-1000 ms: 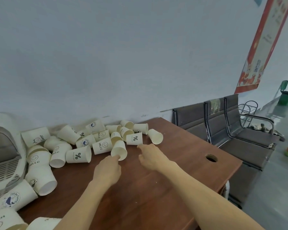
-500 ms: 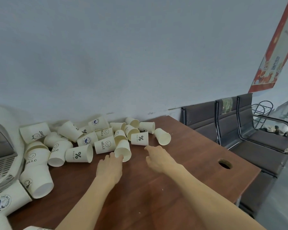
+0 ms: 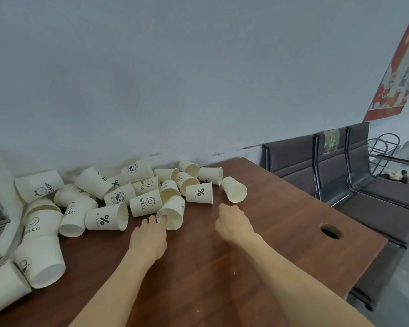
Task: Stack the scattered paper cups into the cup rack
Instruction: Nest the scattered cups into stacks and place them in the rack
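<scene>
Paper cups (image 3: 118, 199) lie heaped along the bench's (image 3: 281, 232) far edge. The left hand (image 3: 149, 237) has fingertips in one tipped cup's (image 3: 171, 212) mouth; its grip looks unclosed. The right hand (image 3: 234, 223) hovers loosely curled, empty. Pulling carelessly could roll neighbouring cups away.

White printed paper cups (image 3: 106, 219) lie tumbled against the wall.
</scene>
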Tool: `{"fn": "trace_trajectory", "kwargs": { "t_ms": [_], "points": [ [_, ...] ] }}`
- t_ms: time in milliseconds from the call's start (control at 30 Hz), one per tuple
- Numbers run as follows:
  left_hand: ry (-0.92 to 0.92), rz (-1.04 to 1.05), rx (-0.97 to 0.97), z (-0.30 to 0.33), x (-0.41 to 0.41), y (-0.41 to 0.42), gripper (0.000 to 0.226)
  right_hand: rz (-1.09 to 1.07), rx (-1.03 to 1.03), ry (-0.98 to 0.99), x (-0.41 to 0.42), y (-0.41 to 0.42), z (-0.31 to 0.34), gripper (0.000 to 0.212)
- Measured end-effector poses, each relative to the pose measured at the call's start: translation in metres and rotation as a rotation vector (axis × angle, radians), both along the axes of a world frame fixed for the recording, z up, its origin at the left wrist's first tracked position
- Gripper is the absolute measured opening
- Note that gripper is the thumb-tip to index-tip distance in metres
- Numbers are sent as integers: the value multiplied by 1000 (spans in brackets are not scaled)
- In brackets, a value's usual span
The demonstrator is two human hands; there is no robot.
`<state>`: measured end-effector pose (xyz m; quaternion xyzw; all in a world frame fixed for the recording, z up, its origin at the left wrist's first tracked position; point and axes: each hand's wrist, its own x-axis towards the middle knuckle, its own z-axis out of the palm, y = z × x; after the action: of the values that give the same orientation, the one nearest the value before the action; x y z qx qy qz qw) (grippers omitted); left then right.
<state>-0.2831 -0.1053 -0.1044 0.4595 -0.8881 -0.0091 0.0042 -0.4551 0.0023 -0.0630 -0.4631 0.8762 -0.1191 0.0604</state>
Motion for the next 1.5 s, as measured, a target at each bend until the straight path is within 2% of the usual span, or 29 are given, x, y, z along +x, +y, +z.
{"fn": "trace_trajectory", "kwargs": {
  "t_ms": [167,333,467,667,900,1100,1333,1500],
  "points": [
    [110,-22,29,3,0,-6,40,-189,-123,-19,-17,-15,-4,21],
    [187,-88,-30,18,3,5,25,-309,-202,-32,-33,-41,-10,21],
    [250,-124,-69,26,10,12,30,-404,-231,-38,-40,-60,-16,22],
    [281,-156,-131,40,12,14,24,-560,-334,-190,-46,-78,-19,25],
    [336,-161,-128,62,19,29,23,-606,-456,-300,-50,-78,-15,33],
    [329,-136,-127,83,27,52,27,-543,-502,-511,-48,-75,-13,40],
    [353,-89,-95,98,39,59,28,-563,-351,-389,-48,-89,-18,37],
    [424,-72,-104,101,48,60,26,-486,-221,-333,-52,-104,-34,47]
  ]
}}
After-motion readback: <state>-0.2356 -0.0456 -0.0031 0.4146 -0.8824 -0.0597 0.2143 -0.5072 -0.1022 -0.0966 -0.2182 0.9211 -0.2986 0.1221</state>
